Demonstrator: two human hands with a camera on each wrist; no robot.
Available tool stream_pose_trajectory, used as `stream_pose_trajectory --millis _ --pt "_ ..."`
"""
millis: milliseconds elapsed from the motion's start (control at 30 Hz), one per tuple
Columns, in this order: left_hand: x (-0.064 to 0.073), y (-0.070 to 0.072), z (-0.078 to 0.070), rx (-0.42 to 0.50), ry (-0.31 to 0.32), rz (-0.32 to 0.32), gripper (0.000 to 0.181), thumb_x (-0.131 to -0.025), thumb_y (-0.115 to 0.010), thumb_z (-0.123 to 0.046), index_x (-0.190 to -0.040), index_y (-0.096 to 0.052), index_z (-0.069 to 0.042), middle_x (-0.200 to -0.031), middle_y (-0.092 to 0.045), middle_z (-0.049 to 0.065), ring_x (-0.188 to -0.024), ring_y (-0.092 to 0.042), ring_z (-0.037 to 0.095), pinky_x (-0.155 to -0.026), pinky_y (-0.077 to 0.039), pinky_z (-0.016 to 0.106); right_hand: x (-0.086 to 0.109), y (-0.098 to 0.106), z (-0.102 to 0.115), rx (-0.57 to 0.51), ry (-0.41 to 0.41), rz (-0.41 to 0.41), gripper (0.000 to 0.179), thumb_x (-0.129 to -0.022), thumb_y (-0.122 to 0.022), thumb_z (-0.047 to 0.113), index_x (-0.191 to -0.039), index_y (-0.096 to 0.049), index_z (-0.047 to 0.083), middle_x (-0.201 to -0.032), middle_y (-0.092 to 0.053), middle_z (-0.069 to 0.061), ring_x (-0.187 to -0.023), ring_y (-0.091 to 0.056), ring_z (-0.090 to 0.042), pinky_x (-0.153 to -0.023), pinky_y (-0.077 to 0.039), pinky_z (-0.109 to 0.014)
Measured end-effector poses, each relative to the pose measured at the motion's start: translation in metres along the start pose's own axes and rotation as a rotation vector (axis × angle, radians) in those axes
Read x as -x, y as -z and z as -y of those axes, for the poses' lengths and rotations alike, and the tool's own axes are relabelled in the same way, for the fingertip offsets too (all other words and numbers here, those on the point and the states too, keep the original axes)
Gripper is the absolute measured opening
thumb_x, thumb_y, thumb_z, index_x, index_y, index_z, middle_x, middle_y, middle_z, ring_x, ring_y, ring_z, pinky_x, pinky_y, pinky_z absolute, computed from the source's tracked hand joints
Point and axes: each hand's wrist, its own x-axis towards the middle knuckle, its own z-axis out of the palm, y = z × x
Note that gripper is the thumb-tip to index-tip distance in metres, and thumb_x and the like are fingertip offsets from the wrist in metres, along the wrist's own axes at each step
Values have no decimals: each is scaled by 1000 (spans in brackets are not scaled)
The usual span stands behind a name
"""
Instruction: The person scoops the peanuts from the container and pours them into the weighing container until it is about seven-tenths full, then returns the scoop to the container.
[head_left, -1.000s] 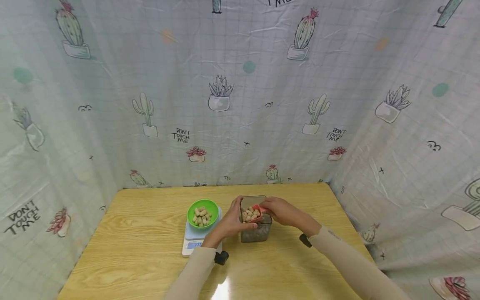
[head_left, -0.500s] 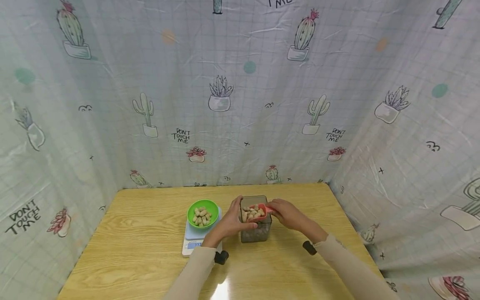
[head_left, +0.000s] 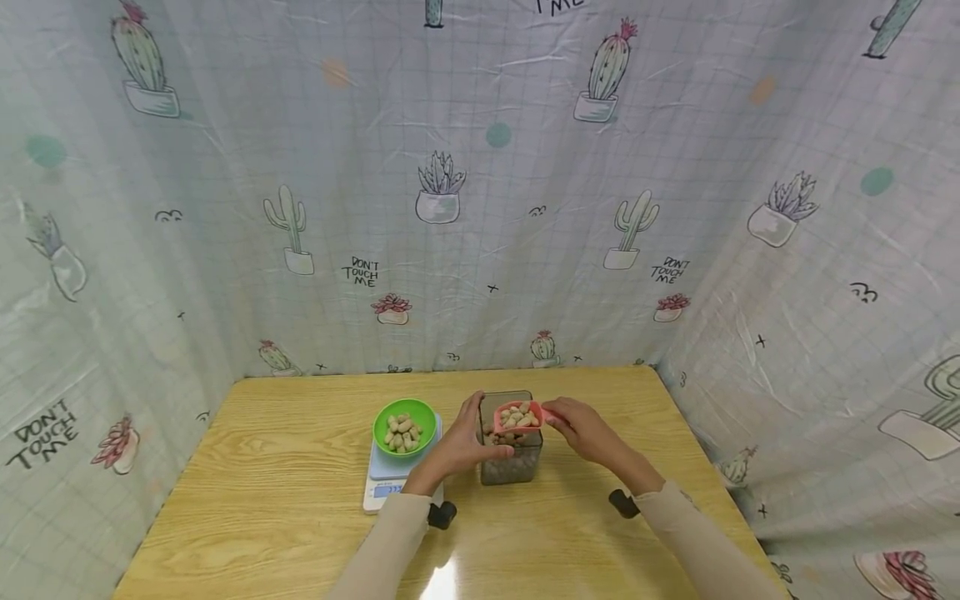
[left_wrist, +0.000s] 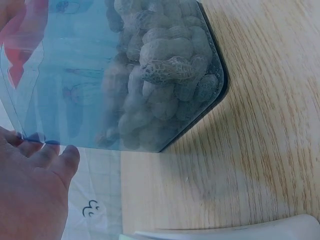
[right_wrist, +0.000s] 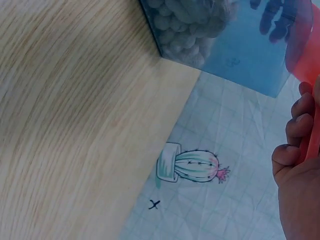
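Note:
A see-through grey plastic container [head_left: 507, 472] stands upright on the table, with unshelled peanuts [left_wrist: 165, 55] filling its lower part. My left hand [head_left: 458, 447] grips it near the rim, thumb along the front and fingers at the far left. Over its opening is a red scoop [right_wrist: 306, 55], heaped with peanuts [head_left: 517, 414] and roughly level. My right hand [head_left: 588, 431] holds the scoop's handle, fingers curled round it in the right wrist view. Left of the container, a green bowl [head_left: 423, 417] with several peanuts sits on a white kitchen scale [head_left: 372, 502], its display too small to read surely.
The wooden table [head_left: 285, 467] ends at a cactus-print curtain [head_left: 480, 317] at the back, which also hangs along both sides. My left forearm passes close beside the scale's right edge.
The scoop has come up and to the right out of the peanuts, now levelled with a load in it. My right hand has shifted right with it. The left hand and container have stayed put.

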Motion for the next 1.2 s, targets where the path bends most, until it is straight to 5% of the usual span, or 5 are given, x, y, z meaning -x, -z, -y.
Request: stream_pose_trajectory --millis 333,567,867,1200 --pt "4 2 -5 -3 -15 14 120 -75 -77 -59 -160 0 -25 -167 -3 8 -148 -25 39 -109 -37 60 -1 11 3 17 -6 -67 23 -102 -53 18 -118 -65 9 -110 -68 -5 -99 -64 -20 -86 -53 -42" --pt "9 4 -6 -44 -40 19 120 -76 -70 -69 -160 3 -23 -167 -1 11 -149 -23 40 -110 -36 59 -5 25 6 62 30 -83 22 -101 -54 15 -117 -64 6 -108 -68 -9 -99 -64 -24 -85 -53 -44" --pt "17 16 -18 -113 -84 -63 112 -82 -68 -63 -160 1 -21 -167 -2 14 -150 -19 40 -111 -33 62 -16 39 11 119 94 -125 15 -99 -57 10 -112 -64 9 -101 -67 -6 -93 -63 -22 -79 -51 -42" --pt "32 42 -28 -68 -83 -143 110 -82 -72 -57 -160 -1 -24 -167 -5 12 -149 -21 42 -110 -33 63 -30 52 23 109 135 -144 17 -99 -56 11 -114 -64 8 -98 -66 -5 -83 -58 -16 -72 -49 -36"
